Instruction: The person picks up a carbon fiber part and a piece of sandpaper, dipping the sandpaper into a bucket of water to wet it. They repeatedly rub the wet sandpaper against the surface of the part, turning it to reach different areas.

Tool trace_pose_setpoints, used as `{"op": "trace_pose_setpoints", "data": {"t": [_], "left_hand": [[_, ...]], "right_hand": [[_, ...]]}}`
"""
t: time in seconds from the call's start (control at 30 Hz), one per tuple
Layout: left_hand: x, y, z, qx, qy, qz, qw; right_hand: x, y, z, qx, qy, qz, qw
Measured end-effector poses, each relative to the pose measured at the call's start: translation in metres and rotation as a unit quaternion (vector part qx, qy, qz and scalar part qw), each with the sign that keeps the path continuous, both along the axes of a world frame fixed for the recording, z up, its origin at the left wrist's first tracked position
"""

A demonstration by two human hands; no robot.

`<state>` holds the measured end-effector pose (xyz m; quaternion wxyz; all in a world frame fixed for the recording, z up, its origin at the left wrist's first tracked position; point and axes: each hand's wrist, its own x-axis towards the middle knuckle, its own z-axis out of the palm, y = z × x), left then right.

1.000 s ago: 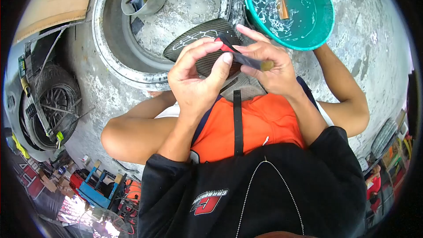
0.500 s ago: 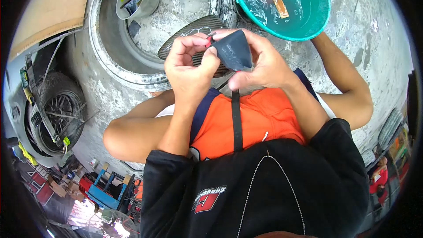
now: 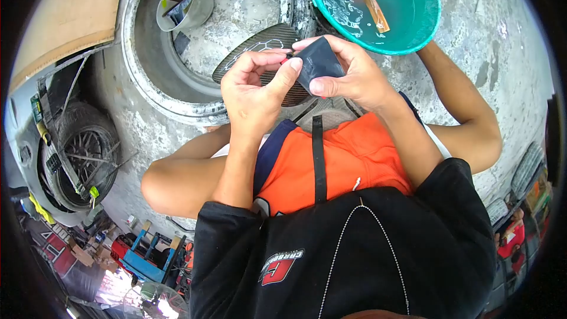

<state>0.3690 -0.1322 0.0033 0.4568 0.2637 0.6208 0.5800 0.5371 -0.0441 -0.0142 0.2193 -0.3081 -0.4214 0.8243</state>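
Observation:
A small black sheet, like wet sandpaper (image 3: 319,64), is held between both hands above my lap. My right hand (image 3: 359,78) grips it, thumb pressed on its front face and fingers behind. My left hand (image 3: 254,87) pinches at the sheet's left edge, where a bit of red shows between thumb and fingertips; most of that red thing is hidden. Just beyond the hands, a dark carbon-fibre panel (image 3: 248,48) with a white hexagon pattern leans on the rim of a big round tub (image 3: 171,101), partly covered by my left hand.
A grey bucket (image 3: 204,9) with dark pieces in it stands inside the tub. The green basin (image 3: 425,26) at the upper right holds water and a brown strip (image 3: 372,7). At left are a wheel (image 3: 85,153) and a wooden board (image 3: 71,23). A person in red (image 3: 512,236) is far right.
The black sheet has turned in my hands, and my right thumb has moved up from below onto its face. My left hand keeps its pinch at the edge.

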Motion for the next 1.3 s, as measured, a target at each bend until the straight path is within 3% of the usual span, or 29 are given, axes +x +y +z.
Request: {"op": "trace_pose_setpoints", "data": {"t": [0.07,0.13,0.17,0.2,0.23,0.3,0.33,0.37,0.43,0.47,0.5,0.57,0.6,0.63,0.7,0.77,0.87,0.93,1.0,1.1,1.17,1.3], "left_hand": [[0.001,-0.002,-0.008,-0.002,0.012,0.0,1.0],[-0.002,-0.002,-0.017,-0.003,0.026,-0.001,1.0],[-0.004,0.001,-0.02,-0.027,0.1,-0.013,0.995],[-0.008,0.005,-0.025,-0.051,0.174,-0.024,0.983],[-0.023,0.008,-0.032,-0.021,0.377,-0.064,0.924],[-0.04,0.01,-0.049,-0.087,0.573,-0.048,0.813],[-0.05,0.007,-0.064,-0.135,0.614,-0.048,0.776],[-0.058,0.01,-0.068,-0.136,0.614,-0.044,0.776],[-0.073,0.013,-0.073,-0.328,0.497,-0.119,0.795],[-0.083,0.014,-0.076,-0.37,0.463,-0.125,0.796],[-0.095,0.015,-0.081,-0.41,0.428,-0.131,0.795],[-0.123,0.006,-0.111,-0.412,0.366,-0.093,0.83],[-0.13,0.003,-0.115,-0.402,0.34,-0.084,0.846],[-0.136,0.0,-0.119,-0.391,0.313,-0.077,0.862],[-0.14,-0.005,-0.127,-0.387,0.308,-0.077,0.866],[-0.142,-0.004,-0.133,-0.353,0.331,-0.099,0.87],[-0.146,0.002,-0.147,-0.331,0.299,-0.128,0.886],[-0.143,0.007,-0.146,-0.303,0.277,-0.148,0.9],[-0.134,0.01,-0.141,-0.267,0.185,-0.17,0.931],[-0.118,0.02,-0.114,-0.293,0.139,-0.205,0.923],[-0.121,0.024,-0.12,-0.305,0.106,-0.232,0.917],[-0.118,0.023,-0.12,-0.272,0.111,-0.227,0.929]], "right_hand": [[0.0,0.002,-0.001,-0.006,-0.004,0.027,1.0],[-0.001,0.005,-0.014,0.026,-0.098,0.071,0.992],[-0.002,0.009,-0.018,0.028,-0.095,0.071,0.993],[-0.003,0.015,-0.023,0.168,-0.126,0.033,0.977],[-0.004,0.021,-0.028,0.303,-0.155,-0.006,0.94],[0.005,0.055,-0.036,0.393,-0.227,-0.068,0.889],[0.014,0.078,-0.034,0.391,-0.338,-0.044,0.855],[0.019,0.097,-0.03,0.377,-0.378,-0.046,0.844],[0.039,0.127,-0.069,0.421,-0.406,-0.067,0.808],[0.045,0.145,-0.079,0.396,-0.461,0.015,0.794],[0.052,0.152,-0.091,0.401,-0.458,0.017,0.793],[0.061,0.157,-0.116,0.503,-0.455,0.068,0.731],[0.059,0.162,-0.111,0.45,-0.469,0.141,0.746],[0.056,0.16,-0.111,0.452,-0.471,0.145,0.744],[0.05,0.154,-0.117,0.488,-0.503,0.154,0.696],[0.046,0.15,-0.121,0.5,-0.478,0.182,0.698],[0.043,0.134,-0.117,0.419,-0.472,0.196,0.751],[0.041,0.124,-0.1,0.462,-0.449,0.148,0.75],[0.041,0.108,-0.075,0.477,-0.447,0.109,0.749],[0.03,0.081,-0.031,0.509,-0.397,0.045,0.763],[0.026,0.054,-0.006,0.515,-0.314,0.002,0.798],[0.022,0.018,-0.002,0.531,-0.255,0.033,0.807]]}}
